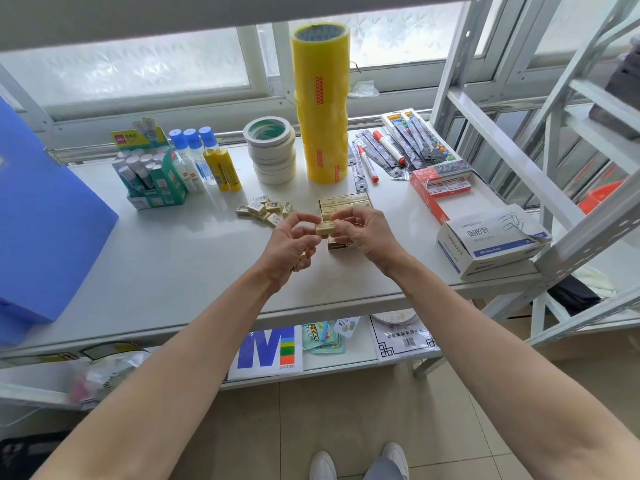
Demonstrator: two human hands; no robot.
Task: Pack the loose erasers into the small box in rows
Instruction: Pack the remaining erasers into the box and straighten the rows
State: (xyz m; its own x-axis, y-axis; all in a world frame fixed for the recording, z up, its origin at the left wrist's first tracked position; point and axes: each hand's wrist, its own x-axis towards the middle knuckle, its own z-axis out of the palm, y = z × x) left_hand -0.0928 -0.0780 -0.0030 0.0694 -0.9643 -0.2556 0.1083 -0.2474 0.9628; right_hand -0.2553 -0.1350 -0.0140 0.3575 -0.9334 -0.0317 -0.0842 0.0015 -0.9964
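Observation:
A small tan box lies on the white shelf, with rows of cream erasers in its far part. My right hand covers its near end. A cream eraser is pinched between my left hand and my right hand, just above and left of the box. Lower fingers of my left hand curl round something small and tan; I cannot tell what. Several loose erasers lie in a heap left of the box.
A tall stack of yellow tape rolls and white tape rolls stand behind the box. Glue sticks are at back left, a blue folder far left, a paper-clip carton and staples box on the right.

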